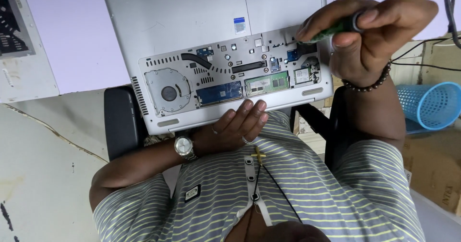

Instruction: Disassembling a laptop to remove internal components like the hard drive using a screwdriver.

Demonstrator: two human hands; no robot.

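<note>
A silver laptop (192, 26) lies bottom-up on a lavender table (72, 40) with its cover off, showing a round fan (168, 92), a black heat pipe, a green memory stick (267, 84) and a small card. My right hand (370, 35) is shut on a green-handled screwdriver (331, 30), whose tip touches the laptop's far right corner area. My left hand (235, 127), with a wristwatch and rings, rests its fingers on the laptop's near edge, holding it steady.
A blue mesh basket (432, 105) stands at the right, above a brown cardboard box (434, 170). Black cables (451, 11) hang at the top right. A grey vented panel (14, 30) lies at the left. A black chair (120, 122) sits under me.
</note>
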